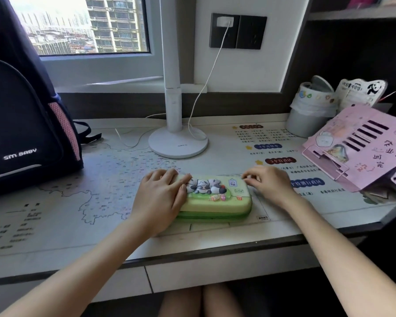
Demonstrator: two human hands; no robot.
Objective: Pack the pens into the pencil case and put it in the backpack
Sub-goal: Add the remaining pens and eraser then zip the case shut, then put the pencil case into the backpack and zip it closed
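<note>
A green pencil case (217, 203) with panda figures on its lid lies closed on the desk, in the middle near the front edge. My left hand (160, 197) rests flat on its left end, fingers spread over the lid. At the case's far right corner, my right hand (268, 181) has its fingertips curled and pinched against the edge; I cannot tell what they hold. A dark navy backpack (25, 124) with pink mesh side pockets stands upright at the desk's left. No pens are visible.
A white desk lamp (177, 143) stands behind the case, its cable running to a wall socket (237, 30). At the right are a grey cup (306, 117) and a tilted pink book stand (361, 147). A printed map mat (78, 202) covers the desk.
</note>
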